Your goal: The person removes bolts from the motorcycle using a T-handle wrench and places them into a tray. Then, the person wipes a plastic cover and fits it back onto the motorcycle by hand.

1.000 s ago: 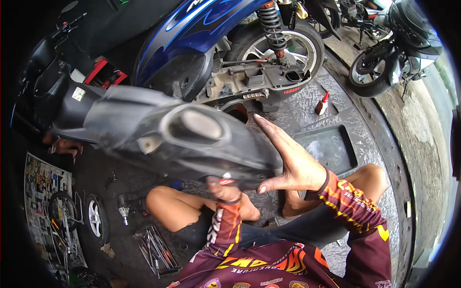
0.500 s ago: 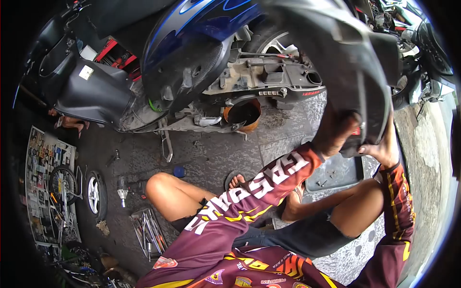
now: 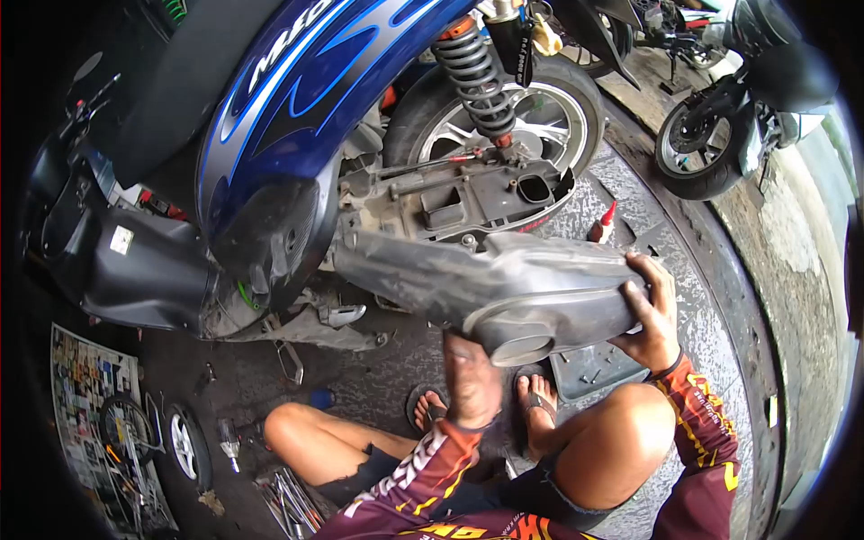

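Note:
A long dark plastic cover (image 3: pixel 558 292) with an oval opening lies across the view, just in front of the blue scooter's (image 3: pixel 270 108) engine case (image 3: pixel 450 202). My right hand (image 3: pixel 652 310) grips the cover's right end, fingers on top and thumb at the near side. My left hand (image 3: pixel 472 382) is under the cover's lower edge near its middle, blurred, and its fingertips are hidden behind the cover. The cover's left end reaches the side of the case, close to the black footboard panel.
A coil spring (image 3: pixel 474 76) and rear wheel (image 3: pixel 576 117) stand behind the case. A red-capped bottle (image 3: pixel 603 223) is at the right. A grey tray (image 3: pixel 585 373) holds small screws. Tools (image 3: pixel 290 499) and a loose wheel (image 3: pixel 186 443) lie at the lower left.
The cover has come down from the raised, upright position at the right to lie level before the engine case. Both hands moved with it, and the left hand has shifted left.

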Tool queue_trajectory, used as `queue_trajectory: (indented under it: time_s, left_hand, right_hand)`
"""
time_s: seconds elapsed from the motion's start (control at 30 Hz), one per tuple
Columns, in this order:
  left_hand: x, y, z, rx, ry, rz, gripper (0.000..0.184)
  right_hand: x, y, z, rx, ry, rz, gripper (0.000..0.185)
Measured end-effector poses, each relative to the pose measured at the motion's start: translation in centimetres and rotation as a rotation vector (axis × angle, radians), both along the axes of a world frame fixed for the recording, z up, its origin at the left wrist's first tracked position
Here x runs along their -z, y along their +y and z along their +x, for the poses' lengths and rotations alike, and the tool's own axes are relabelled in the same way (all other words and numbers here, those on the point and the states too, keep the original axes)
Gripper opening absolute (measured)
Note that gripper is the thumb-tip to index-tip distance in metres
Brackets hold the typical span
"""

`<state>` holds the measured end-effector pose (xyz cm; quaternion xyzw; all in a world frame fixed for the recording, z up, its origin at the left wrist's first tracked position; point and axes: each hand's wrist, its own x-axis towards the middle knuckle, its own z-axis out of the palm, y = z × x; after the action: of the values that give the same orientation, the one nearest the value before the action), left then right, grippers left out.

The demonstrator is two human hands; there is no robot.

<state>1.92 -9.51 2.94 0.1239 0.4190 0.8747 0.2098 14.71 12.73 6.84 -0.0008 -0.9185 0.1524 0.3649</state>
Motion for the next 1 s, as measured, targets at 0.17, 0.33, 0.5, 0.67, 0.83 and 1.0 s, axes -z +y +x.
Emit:
queue_trajectory:
  time_s: [0.17,0.33,0.5,0.67,0.83,1.0]
  left_hand:
    - [-4.7,-5.9,-2.5,0.019,0.125,-0.231,0.067]
    - [-7.6,-10.4,-3.4,0.449,0.285,-0.671,0.049]
    - [-9.7,-10.3,-4.6,0.315,0.434,-0.747,0.041]
    - [-10.5,-8.0,-6.2,0.103,0.897,-0.889,0.024]
    - [-10.6,-6.5,-6.7,-0.209,1.239,-0.755,0.018]
    - [-15.8,0.0,-10.1,0.122,1.61,-1.107,0.078]
  right_hand:
    - [-1.1,0.9,-1.6,0.035,-0.056,0.089,0.086]
    - [-4.0,2.2,-3.2,0.074,-0.118,0.171,0.089]
    - [-6.2,2.5,-5.9,0.011,-0.125,0.27,0.096]
    - [-5.3,1.7,-8.2,-0.068,-0.115,0.281,0.089]
    - [-3.7,2.5,-8.6,-0.084,-0.145,0.27,0.081]
    - [-3.4,2.5,-8.7,-0.099,-0.203,0.304,0.074]
